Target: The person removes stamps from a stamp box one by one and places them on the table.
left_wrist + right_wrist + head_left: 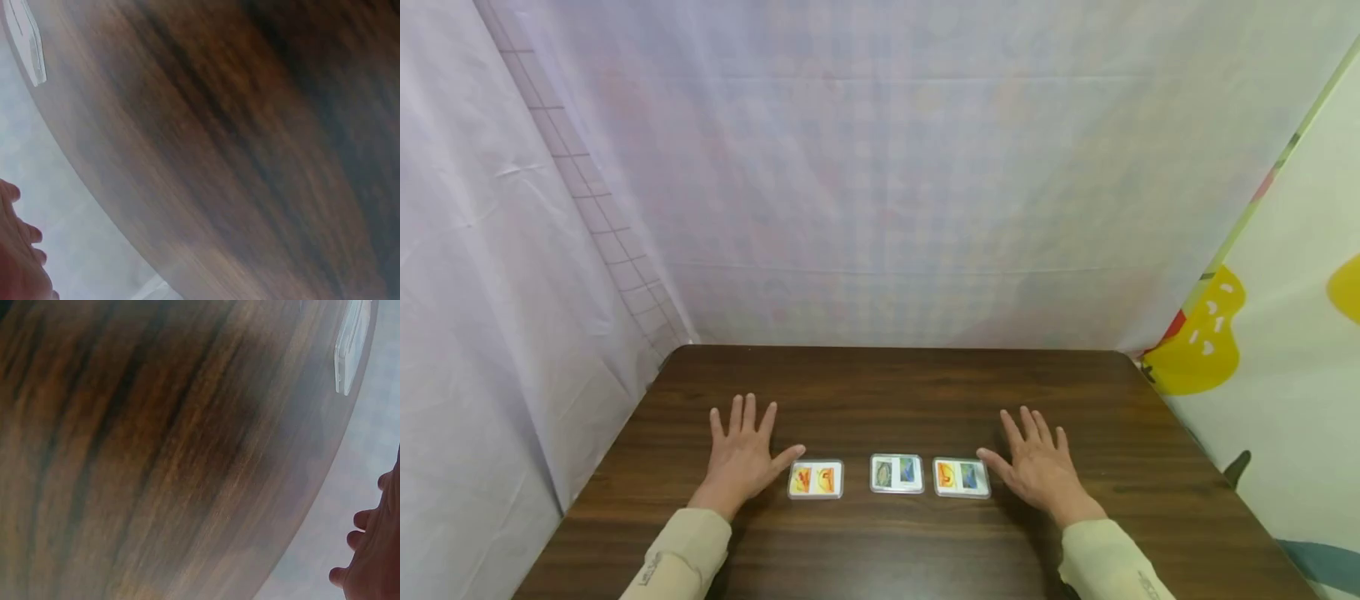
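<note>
Dark brown tabletop (880,400), streaked with near-black wood grain. The white 7 o'clock card (816,480) carries orange, yellow and red pictures; the white 6 o'clock card (897,473), one greyish green and one blue-green; the white 5 o'clock card (962,478), one orange-yellow and one blue-green. Cream sleeves (688,546) bear dark lettering. The 12 o'clock cloth (880,167) shows faint pastel checks; the white 3 o'clock cloth (1292,333), yellow shapes.

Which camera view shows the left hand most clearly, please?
The head view: it shows the whole left hand, fingers spread, beside the leftmost card. The left wrist view shows only part, cut off by the picture's left edge; the right wrist view does not show it.
</note>
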The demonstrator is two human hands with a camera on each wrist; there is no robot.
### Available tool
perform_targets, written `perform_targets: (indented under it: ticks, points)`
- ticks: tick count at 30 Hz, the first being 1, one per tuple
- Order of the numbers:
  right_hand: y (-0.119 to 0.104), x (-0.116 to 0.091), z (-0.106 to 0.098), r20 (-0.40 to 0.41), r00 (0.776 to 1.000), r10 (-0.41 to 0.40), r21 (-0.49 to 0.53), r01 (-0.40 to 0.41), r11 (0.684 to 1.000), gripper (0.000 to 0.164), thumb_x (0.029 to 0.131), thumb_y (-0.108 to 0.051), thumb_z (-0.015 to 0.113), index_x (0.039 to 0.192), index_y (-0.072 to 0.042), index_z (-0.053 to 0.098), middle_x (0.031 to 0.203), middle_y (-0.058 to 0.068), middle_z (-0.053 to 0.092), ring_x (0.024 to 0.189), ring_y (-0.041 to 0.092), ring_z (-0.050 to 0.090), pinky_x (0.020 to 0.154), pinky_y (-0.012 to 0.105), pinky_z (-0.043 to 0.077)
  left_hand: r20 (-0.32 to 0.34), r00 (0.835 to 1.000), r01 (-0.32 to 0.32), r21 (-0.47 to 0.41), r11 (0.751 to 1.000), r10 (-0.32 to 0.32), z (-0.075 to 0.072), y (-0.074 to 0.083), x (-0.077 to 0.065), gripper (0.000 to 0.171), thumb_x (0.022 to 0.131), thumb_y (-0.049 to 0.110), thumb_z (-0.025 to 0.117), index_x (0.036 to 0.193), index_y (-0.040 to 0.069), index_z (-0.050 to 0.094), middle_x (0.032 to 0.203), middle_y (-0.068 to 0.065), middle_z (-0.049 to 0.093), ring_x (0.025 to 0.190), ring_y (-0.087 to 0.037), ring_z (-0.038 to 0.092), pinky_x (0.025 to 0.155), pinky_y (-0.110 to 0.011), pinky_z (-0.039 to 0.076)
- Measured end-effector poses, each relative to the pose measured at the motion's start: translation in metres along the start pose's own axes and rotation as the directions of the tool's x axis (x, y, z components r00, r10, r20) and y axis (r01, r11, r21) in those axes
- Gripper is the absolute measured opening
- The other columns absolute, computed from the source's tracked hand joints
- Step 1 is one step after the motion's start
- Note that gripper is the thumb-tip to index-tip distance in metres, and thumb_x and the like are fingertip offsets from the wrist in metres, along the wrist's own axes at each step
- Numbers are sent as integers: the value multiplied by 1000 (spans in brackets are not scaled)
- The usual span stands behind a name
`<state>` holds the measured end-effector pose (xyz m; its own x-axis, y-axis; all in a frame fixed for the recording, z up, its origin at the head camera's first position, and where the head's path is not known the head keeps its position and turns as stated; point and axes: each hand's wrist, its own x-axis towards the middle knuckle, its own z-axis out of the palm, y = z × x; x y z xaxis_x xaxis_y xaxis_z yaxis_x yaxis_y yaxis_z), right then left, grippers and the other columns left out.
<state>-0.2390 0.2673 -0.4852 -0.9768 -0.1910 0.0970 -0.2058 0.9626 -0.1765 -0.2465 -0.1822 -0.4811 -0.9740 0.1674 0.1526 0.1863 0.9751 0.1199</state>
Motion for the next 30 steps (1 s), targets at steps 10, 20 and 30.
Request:
perform_targets:
  ticks: [10, 20, 30]
  points:
    - [-1, 1, -1, -21, 1000, -22, 18, 22, 1000, 88, 98, -67, 35, 154, 0, 27, 156, 34, 18, 143, 51, 17, 109, 70, 11, 9, 1000, -5, 3, 1000, 5, -3, 6, 2, 95, 89, 70, 52, 155, 5, 29, 158, -31, 15, 146, -47, 8, 110, -67, -6]
    - [-3, 0, 1, -29, 999, -36, 18, 37, 999, 87, 97, -67, 38, 152, 0, 31, 155, 32, 23, 140, 51, 23, 107, 70, 18, 33, 999, -3, 2, 1000, 3, -4, 15, 4, 96, 88, 71, 52, 155, 6, 29, 158, -30, 16, 147, -46, 8, 111, -67, -4]
    - [-7, 2, -2, -52, 996, -75, 37, 77, 996, 85, 97, -65, 42, 151, 1, 34, 152, 31, 31, 136, 49, 33, 105, 68, 25, -1, 1000, -26, -7, 1000, 26, -7, 26, 10, 96, 88, 72, 53, 155, 7, 31, 156, -29, 23, 146, -44, 15, 112, -67, 3]
